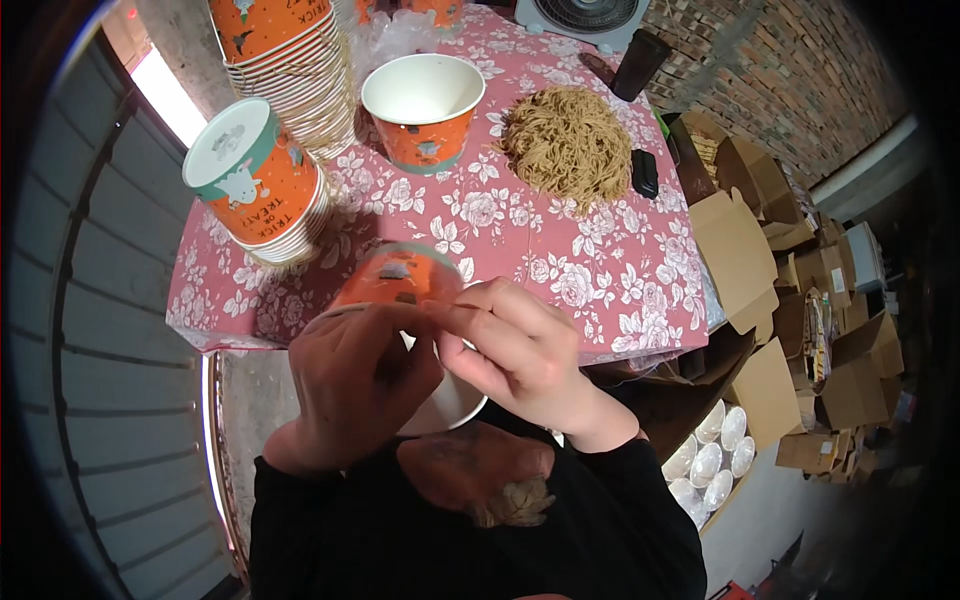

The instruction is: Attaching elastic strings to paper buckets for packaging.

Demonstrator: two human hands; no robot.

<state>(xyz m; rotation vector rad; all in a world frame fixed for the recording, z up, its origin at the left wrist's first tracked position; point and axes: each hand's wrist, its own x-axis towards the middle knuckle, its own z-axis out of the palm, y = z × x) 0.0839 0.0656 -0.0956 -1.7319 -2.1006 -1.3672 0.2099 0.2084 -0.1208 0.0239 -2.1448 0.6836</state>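
One paper cup (400,285) in mid-frame is gripped by the left hand (355,385) and the right hand (520,350); a string is being fitted. A stack of cups (285,60) at upper left is left.

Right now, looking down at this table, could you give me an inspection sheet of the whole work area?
Surface: table under a pink floral cloth.
Job's things: orange paper cup held tilted over the near edge; thin strand pinched at its rim.
Clutter: open cup, two cup stacks, heap of tan string, black cup, small black device.
Hands: left hand grips the cup; right hand fingers pinch the strand.
Cables: nothing seen.
Surroundings: cardboard boxes, white lids, brick wall, fan.
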